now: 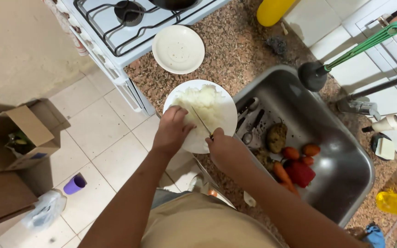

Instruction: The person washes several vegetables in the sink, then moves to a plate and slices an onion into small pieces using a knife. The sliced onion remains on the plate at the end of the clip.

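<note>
A white plate [228,106] on the granite counter holds a heap of pale chopped food [203,103]. My left hand [172,131] presses on the near part of the heap with curled fingers. My right hand [225,149] grips the dark handle of a thin knife [201,121] whose blade slants across the food beside the left hand's fingers.
An empty white plate [178,49] lies by the gas stove [129,23]. The steel sink [341,138] holds cutlery, a potato, carrots, tomatoes and a red pepper [300,174]. A plunger-like brush [315,73] stands by the tap. On the floor are a cardboard box [24,133], purple cup [75,183] and plastic bag.
</note>
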